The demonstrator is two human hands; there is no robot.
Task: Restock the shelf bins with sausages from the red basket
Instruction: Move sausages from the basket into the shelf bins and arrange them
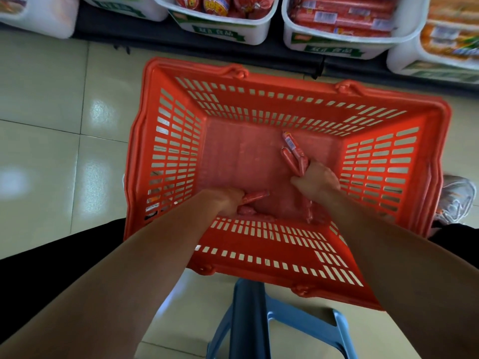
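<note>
The red basket (166,156) stands on the floor below me, with both my hands inside it. My right hand (317,181) grips a bunch of thin red sausages (293,151) that stick out toward the far side. My left hand (225,199) holds a red sausage (255,196) near the basket's near wall. A few more sausages (259,215) lie on the basket floor between my hands. White shelf bins sit beyond the basket: one (223,27) holds fat red sausages, another (342,41) holds long red sticks.
A further bin (404,58) with orange packs is at far right, and white bins at far left. A blue stool (259,322) stands under the basket's near edge. A shoe (457,198) is right of the basket. Pale floor tiles lie to the left.
</note>
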